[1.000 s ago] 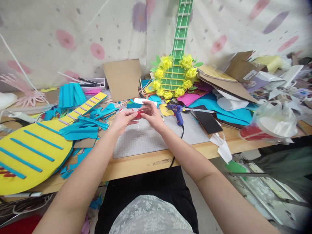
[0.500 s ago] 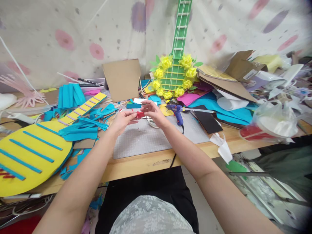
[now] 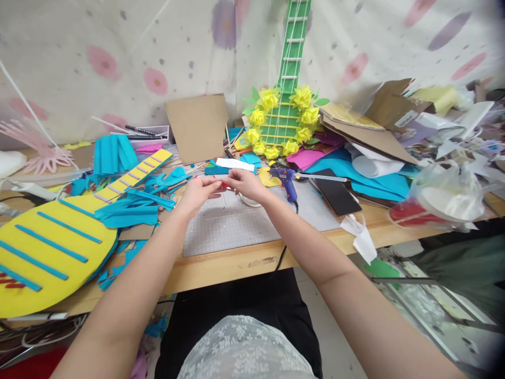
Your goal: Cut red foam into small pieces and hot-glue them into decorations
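Note:
Between my two hands is a small red piece (image 3: 224, 185), which looks like paper and is mostly covered by my fingers. My left hand (image 3: 200, 193) pinches it from the left with thumb and fingertips. My right hand (image 3: 246, 185) grips its right side, fingers curled close together. Both hands are just above a grey cutting mat (image 3: 229, 231) on the wooden table. Under my right wrist, a white ring-shaped thing (image 3: 252, 202) is partly hidden. To the right lies a blue glue gun (image 3: 289, 184) with a clear glue stick (image 3: 323, 177) sticking out of it.
A yellow guitar-shaped board (image 3: 43, 247) with blue strips lies left, near blue paper scraps (image 3: 134, 210). A green guitar shape (image 3: 282, 123) with yellow flowers stands behind. A black phone (image 3: 335, 195), cardboard (image 3: 197, 129) and a bagged red cup (image 3: 418, 210) surround the mat.
My right hand has lowered and closed in on the red piece, its fingertips now meeting those of my left hand. The left hand has barely moved.

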Demonstrator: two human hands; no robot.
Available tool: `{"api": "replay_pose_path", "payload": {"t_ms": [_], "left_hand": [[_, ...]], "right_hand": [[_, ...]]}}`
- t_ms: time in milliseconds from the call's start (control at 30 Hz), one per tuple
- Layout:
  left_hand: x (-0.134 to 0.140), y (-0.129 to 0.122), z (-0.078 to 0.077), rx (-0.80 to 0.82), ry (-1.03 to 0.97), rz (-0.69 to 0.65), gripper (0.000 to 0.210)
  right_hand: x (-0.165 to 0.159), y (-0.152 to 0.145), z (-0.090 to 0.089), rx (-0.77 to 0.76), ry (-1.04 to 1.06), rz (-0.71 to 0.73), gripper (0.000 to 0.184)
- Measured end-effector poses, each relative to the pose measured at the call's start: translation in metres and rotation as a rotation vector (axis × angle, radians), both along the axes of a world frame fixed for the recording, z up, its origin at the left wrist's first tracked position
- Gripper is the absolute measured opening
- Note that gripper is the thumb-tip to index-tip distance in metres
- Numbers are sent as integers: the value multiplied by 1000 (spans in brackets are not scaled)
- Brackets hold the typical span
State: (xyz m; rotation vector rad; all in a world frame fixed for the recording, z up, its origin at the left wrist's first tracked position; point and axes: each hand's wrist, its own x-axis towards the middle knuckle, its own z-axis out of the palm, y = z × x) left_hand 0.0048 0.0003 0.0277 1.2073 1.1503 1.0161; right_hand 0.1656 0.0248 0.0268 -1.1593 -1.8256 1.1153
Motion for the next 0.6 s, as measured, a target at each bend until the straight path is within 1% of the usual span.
{"api": "replay_pose_path", "payload": {"t_ms": [200,300,400,467,600], "left_hand": [[0,-1,0,-26,6,12,36],[0,0,-2,-11,20,17,34],[-1,2,-4,22,47,34,33],[0,3,-4,43,64,46,34],[1,4,-4,72,98,85,35]], "right_hand": [[4,-2,6,-9,18,33,22],[5,-4,8,-36,50,52,15],[3,-4,5,-80,117,64,9],[2,-3,1,-99,155,55,8],[-2,0,-5,-72,174,-13,10]]}}
